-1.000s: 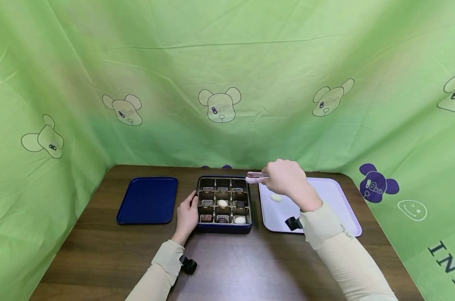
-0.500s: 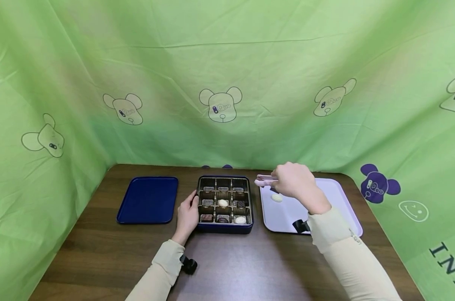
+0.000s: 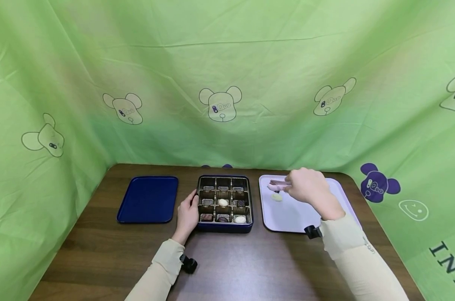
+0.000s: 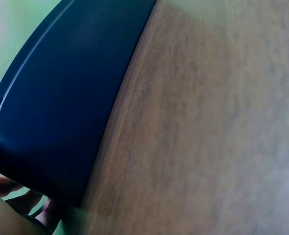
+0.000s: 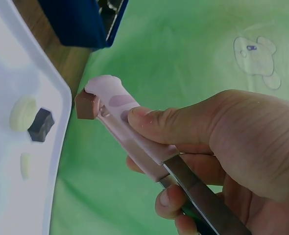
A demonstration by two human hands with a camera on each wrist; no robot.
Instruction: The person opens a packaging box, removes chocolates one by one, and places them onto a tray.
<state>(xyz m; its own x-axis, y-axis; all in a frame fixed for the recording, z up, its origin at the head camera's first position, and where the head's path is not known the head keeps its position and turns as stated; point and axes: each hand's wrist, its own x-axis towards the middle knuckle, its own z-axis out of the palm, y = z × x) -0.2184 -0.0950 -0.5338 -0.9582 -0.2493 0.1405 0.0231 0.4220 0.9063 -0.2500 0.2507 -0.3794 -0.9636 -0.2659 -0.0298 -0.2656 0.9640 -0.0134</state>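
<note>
My left hand (image 3: 187, 213) rests its fingers and thumb against the left wall of a dark blue box (image 3: 223, 228). In the left wrist view the fingers (image 4: 24, 199) lie past the corner of the box. The box's divided insert bears white, brown and dark chocolates in several compartments. My right hand (image 3: 306, 186) grips metal tongs with pink tips (image 5: 116, 100), thumb (image 5: 159, 123) on the upper arm. A brown square chocolate (image 5: 85, 106) sits at the tong tips. In the head view the tips are over the left part of a pale lilac tray (image 3: 284, 219).
On the tray lie a white oval chocolate (image 3: 276, 197) and a dark chocolate (image 5: 40, 125) close together. A flat dark blue lid (image 3: 148, 200) lies left of the box on the wooden table (image 3: 227, 267). Green printed cloth (image 3: 220, 138) hangs around the table.
My right hand has moved rightward and slightly nearer with the tongs, from the box's back right corner to over the tray. The left hand and the box have stayed in place.
</note>
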